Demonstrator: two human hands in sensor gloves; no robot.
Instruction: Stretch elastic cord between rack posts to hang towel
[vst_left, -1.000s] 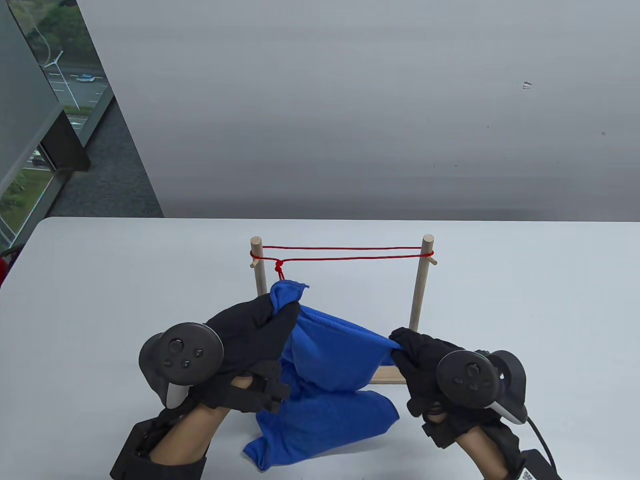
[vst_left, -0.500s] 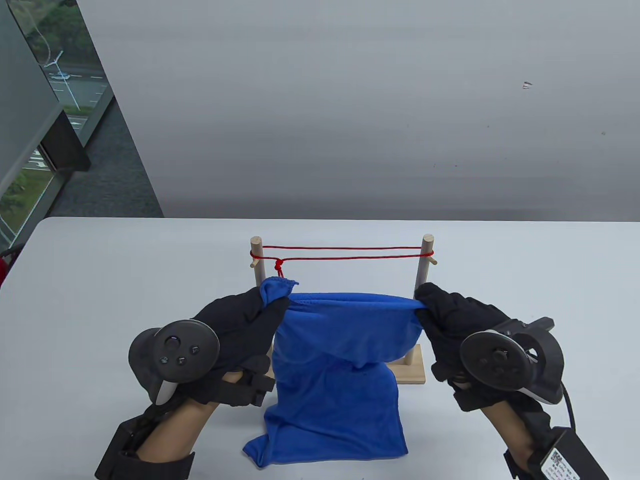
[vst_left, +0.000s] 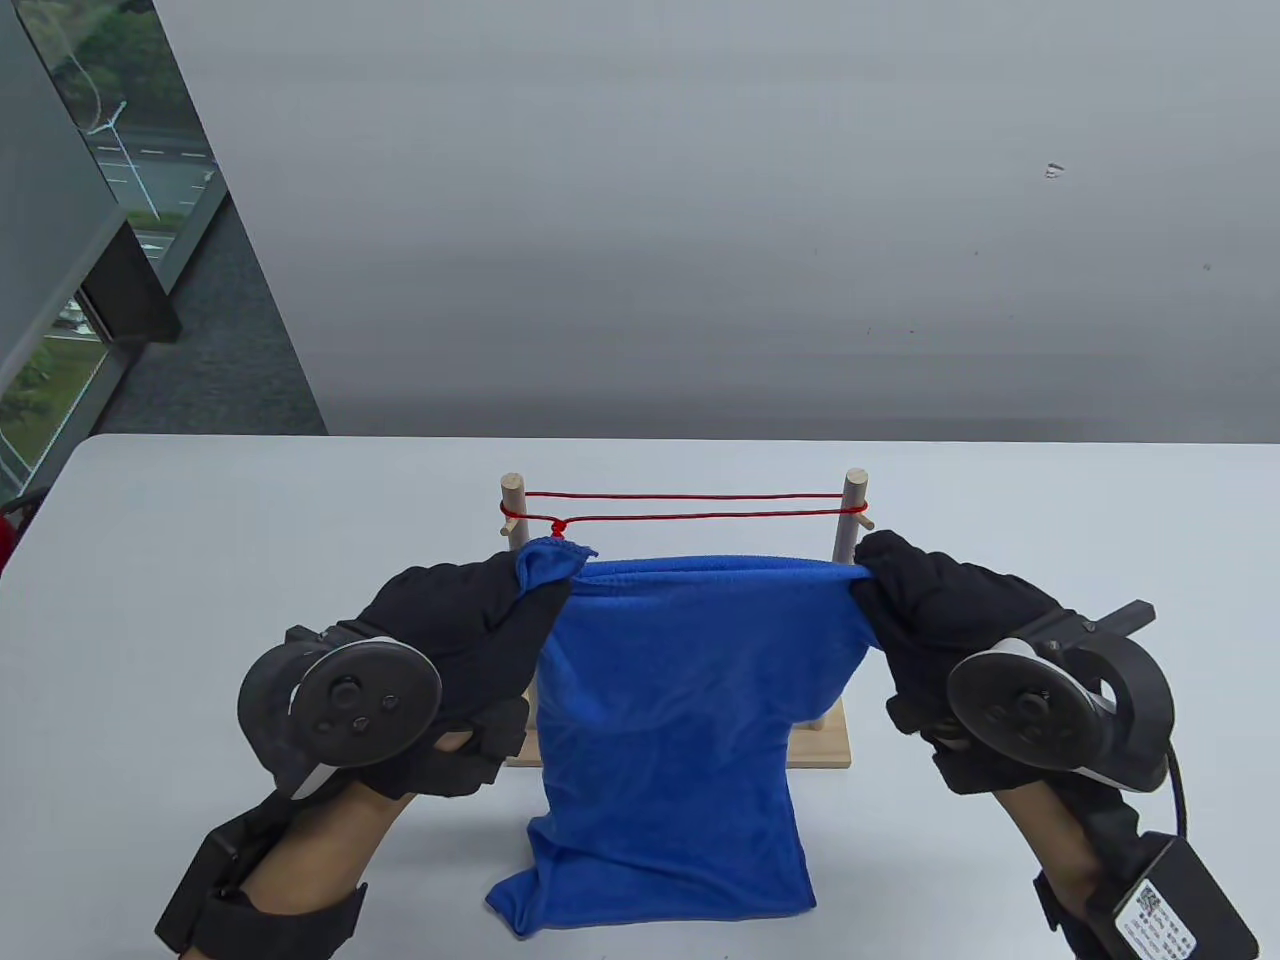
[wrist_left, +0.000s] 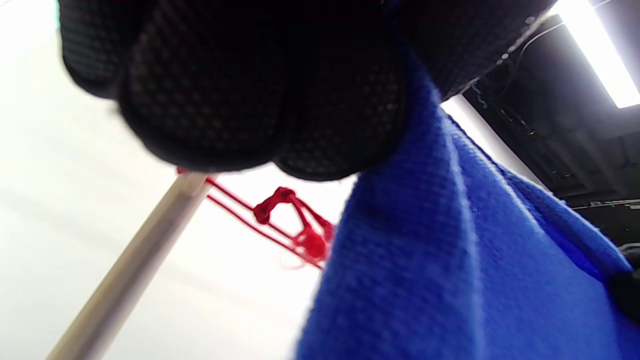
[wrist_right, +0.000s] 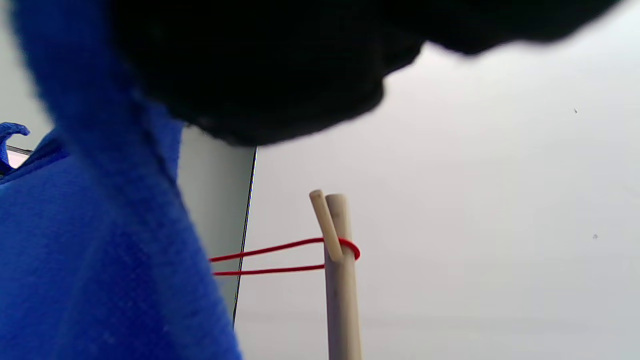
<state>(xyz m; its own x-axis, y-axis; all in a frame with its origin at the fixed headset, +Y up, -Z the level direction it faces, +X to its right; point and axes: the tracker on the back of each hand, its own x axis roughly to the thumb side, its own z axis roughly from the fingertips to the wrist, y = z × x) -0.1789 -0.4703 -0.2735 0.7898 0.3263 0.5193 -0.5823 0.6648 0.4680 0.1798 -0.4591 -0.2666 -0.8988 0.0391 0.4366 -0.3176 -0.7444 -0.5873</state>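
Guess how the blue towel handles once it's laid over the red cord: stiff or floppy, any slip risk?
Likely floppy: the blue towel sags between the left hand and right hand, its lower edge crumpling on the table. Probably light: the hands hold it only by its top corners. It may slide on the thin red cord unless draped evenly.

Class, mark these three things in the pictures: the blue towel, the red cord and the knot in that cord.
towel (vst_left: 690, 700), table view, middle of the hanging cloth.
cord (vst_left: 700, 497), table view, upper strand midway between the posts.
knot (wrist_left: 272, 202), left wrist view, the red lump beside the towel's edge.
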